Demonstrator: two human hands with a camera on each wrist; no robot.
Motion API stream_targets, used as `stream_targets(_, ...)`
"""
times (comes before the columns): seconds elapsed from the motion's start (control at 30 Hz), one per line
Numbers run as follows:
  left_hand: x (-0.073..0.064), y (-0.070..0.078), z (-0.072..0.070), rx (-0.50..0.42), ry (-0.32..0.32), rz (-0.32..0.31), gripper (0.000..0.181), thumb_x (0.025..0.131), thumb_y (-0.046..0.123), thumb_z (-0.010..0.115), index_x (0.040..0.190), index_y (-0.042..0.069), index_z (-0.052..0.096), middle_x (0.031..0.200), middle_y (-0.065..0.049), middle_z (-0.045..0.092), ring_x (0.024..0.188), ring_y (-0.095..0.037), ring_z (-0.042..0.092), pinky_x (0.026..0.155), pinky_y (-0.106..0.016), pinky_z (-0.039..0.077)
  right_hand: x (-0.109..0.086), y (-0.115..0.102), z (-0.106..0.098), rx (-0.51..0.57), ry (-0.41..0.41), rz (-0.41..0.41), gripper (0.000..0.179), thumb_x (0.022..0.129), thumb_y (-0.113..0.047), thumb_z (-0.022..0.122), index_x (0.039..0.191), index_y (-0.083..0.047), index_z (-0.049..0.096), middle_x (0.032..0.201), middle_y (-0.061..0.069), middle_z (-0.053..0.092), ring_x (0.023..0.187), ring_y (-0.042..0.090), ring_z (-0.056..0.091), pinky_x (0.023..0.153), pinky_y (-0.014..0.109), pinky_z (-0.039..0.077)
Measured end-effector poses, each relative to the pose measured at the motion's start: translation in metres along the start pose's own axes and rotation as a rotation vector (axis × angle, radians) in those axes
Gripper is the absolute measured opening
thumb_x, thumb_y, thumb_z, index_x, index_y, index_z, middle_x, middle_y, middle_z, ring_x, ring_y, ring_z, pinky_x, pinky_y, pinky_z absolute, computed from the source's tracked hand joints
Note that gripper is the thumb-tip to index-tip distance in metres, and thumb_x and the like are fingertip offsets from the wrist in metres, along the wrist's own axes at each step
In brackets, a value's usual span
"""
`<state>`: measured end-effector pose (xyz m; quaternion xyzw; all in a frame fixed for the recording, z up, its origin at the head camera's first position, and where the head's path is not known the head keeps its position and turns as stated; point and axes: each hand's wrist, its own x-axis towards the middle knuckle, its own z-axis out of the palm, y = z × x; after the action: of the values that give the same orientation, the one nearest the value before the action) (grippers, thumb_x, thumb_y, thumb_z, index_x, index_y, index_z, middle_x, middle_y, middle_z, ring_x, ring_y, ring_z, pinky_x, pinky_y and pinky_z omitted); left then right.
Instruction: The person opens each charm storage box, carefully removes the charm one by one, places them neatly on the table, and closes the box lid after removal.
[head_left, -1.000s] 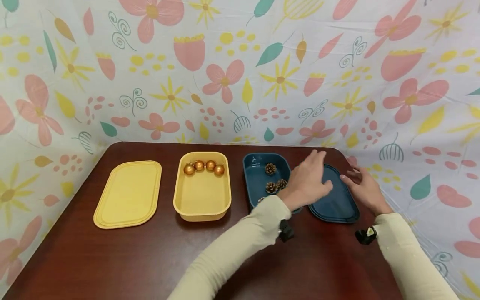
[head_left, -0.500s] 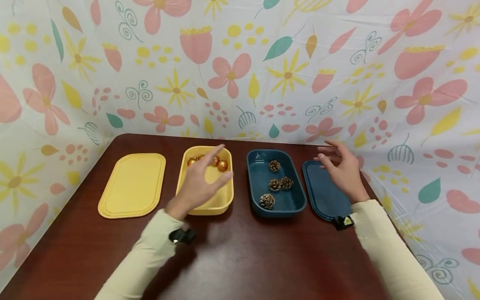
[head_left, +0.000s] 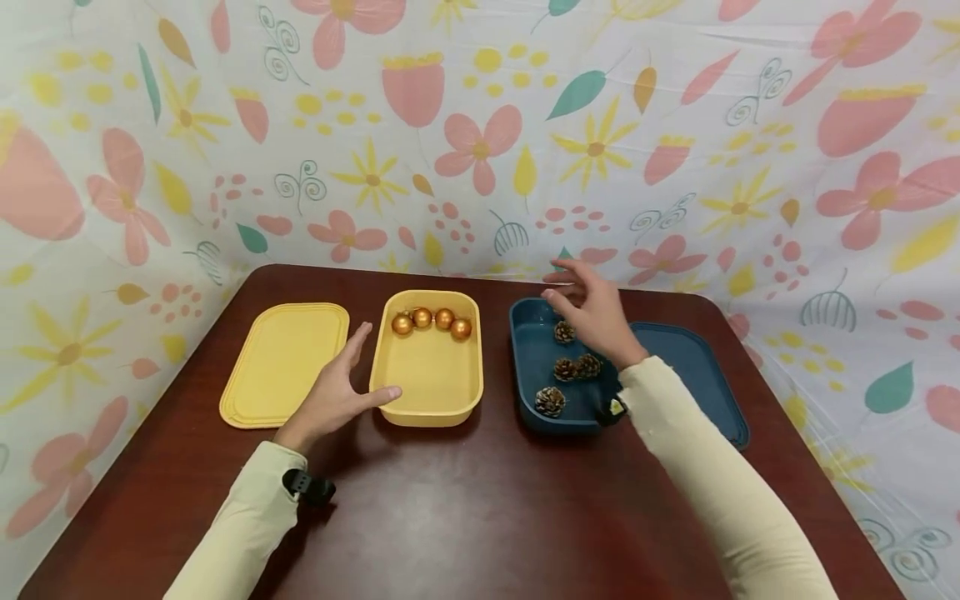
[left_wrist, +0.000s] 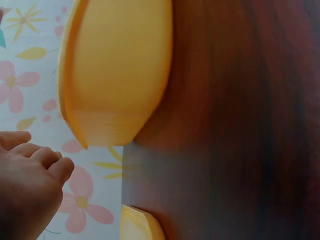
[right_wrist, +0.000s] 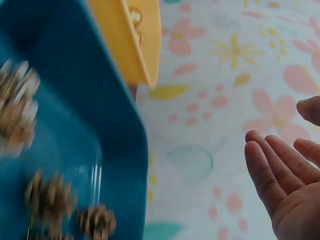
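Observation:
A yellow box (head_left: 427, 375) with several gold baubles (head_left: 444, 318) along its far end stands mid-table. My left hand (head_left: 333, 396) is at its left side, fingers spread and holding nothing, the thumb overlapping the box's near-left rim in the head view. Right of it stands a dark blue box (head_left: 536, 354) with several pinecones (head_left: 551, 402) inside. Over the far part of that blue box hovers my right hand (head_left: 596, 312), its fingers loosely bent and nothing in them. The right wrist view shows the hand (right_wrist: 285, 185) with fingers extended, apart from the blue wall.
A yellow lid (head_left: 281, 358) lies flat at the left of the dark wooden table (head_left: 465, 517), partly behind the left hand. At the right a blue lid (head_left: 693, 375) lies flat, partly covered by the right arm. A flower-patterned cloth (head_left: 480, 208) hangs behind the table.
My left hand has moved left from over the blue box to the yellow box's left side. The right hand has moved left from the blue lid to above the blue box. Boxes and lids stay put.

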<state>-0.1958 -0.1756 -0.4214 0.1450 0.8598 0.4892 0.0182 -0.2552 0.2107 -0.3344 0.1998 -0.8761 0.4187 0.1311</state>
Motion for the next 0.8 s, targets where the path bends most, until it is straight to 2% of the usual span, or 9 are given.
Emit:
stream_targets(0.07, 0.000, -0.002, 0.002, -0.006, -0.035, -0.013, 0.113, 0.080, 0.039, 0.083, 0.164, 0.025, 0.008, 0.171, -0.006, 0.010, 0.155, -0.042, 0.020, 0.122, -0.061, 0.025, 0.010, -0.005, 0.013, 0.021, -0.039, -0.001, 0.050, 0.101, -0.020, 0.062, 0.148, -0.013, 0.047, 0.132, 0.016, 0.066, 0.112, 0.031, 0.070, 0.087, 0.042, 0.059)
stream_targets(0.17, -0.001, -0.003, 0.003, -0.021, -0.071, -0.030, 0.119, 0.077, 0.037, 0.086, 0.164, 0.021, 0.007, 0.171, -0.009, 0.008, 0.155, -0.043, 0.019, 0.122, -0.060, 0.025, 0.026, -0.013, 0.033, 0.066, -0.094, 0.004, 0.049, 0.100, -0.019, 0.062, 0.147, -0.011, 0.049, 0.132, 0.018, 0.065, 0.114, 0.033, 0.069, 0.088, 0.048, 0.059)
stream_targets(0.3, -0.002, -0.006, 0.003, -0.038, -0.095, -0.035, 0.125, 0.073, 0.034, 0.090, 0.164, 0.017, 0.006, 0.171, -0.010, 0.007, 0.155, -0.042, 0.019, 0.123, -0.058, 0.025, 0.045, -0.026, 0.058, 0.111, -0.145, 0.026, 0.046, 0.100, -0.019, 0.062, 0.144, -0.012, 0.052, 0.131, 0.018, 0.066, 0.113, 0.032, 0.070, 0.084, 0.045, 0.060)
stream_targets(0.53, -0.002, -0.014, 0.003, -0.043, -0.136, -0.034, 0.123, 0.073, 0.031, 0.090, 0.163, 0.012, 0.010, 0.171, -0.010, 0.007, 0.155, -0.039, 0.018, 0.124, -0.056, 0.023, 0.065, -0.037, 0.097, 0.087, -0.214, 0.060, 0.040, 0.100, -0.020, 0.063, 0.138, -0.010, 0.058, 0.122, 0.012, 0.071, 0.108, 0.027, 0.071, 0.091, 0.042, 0.059)
stream_targets(0.8, -0.003, -0.018, 0.004, -0.079, -0.108, -0.031, 0.115, 0.073, 0.024, 0.090, 0.162, 0.007, 0.018, 0.169, -0.012, 0.018, 0.153, -0.041, 0.025, 0.122, -0.057, 0.026, 0.078, -0.047, 0.132, 0.080, -0.277, 0.056, 0.032, 0.099, -0.016, 0.063, 0.130, -0.009, 0.064, 0.117, 0.011, 0.073, 0.103, 0.025, 0.070, 0.093, 0.039, 0.058)
